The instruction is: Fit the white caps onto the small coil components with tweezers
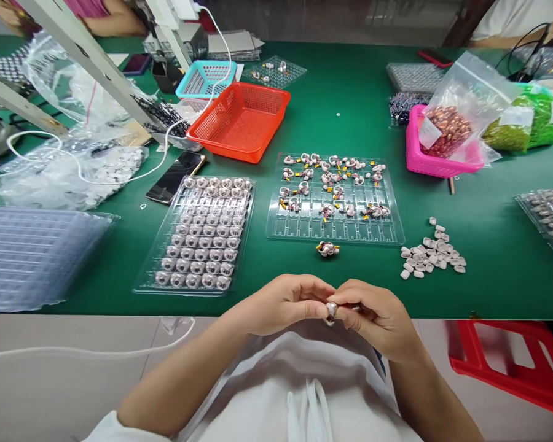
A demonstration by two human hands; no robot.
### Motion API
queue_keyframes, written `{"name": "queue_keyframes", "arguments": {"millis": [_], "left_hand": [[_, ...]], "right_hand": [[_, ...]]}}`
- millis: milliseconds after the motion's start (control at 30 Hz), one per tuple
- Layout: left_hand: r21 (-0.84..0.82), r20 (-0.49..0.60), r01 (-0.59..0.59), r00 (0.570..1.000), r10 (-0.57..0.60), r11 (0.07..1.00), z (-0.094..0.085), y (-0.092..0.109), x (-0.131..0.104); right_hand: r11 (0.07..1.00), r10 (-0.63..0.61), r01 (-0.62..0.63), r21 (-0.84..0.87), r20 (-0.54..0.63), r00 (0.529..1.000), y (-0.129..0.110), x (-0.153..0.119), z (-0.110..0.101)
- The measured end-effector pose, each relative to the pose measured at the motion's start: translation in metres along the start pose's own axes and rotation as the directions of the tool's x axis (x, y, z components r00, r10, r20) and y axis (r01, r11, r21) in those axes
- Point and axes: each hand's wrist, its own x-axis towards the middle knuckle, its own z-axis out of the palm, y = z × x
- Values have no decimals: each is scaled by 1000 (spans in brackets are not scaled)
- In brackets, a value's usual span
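Observation:
Both hands meet at the table's front edge around a small silvery-white part (331, 310). My left hand (295, 305) pinches it from the left between thumb and fingers. From the right, my right hand (375, 313) grips the same part, with a thin piece showing between its fingers. Just beyond them lies a small cluster of wired parts (327, 248). A clear tray (286, 230) behind it holds several wired white parts. On the left, another clear tray (150, 279) carries rows of silvery parts. Small white caps (435, 255) lie in a loose pile on the right.
A red basket (242, 126), a blue basket (205, 80) and a phone (177, 177) are behind the left tray. Stacked clear trays (37, 258) lie far left. A pink basket (435, 164) with bagged parts stands right. A red stool (507, 368) is below. Other people sit across the table.

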Motion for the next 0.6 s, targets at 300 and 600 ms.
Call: {"name": "queue_keyframes", "arguments": {"millis": [300, 600], "left_hand": [[-16, -269, 0, 963, -4, 1000, 10, 5, -7], [-285, -249, -37, 968, -36, 958, 23, -3, -6]], "right_hand": [[878, -199, 142, -458, -77, 977, -2, -3, 0], [890, -336, 285, -357, -89, 938, 9, 0, 5]]}}
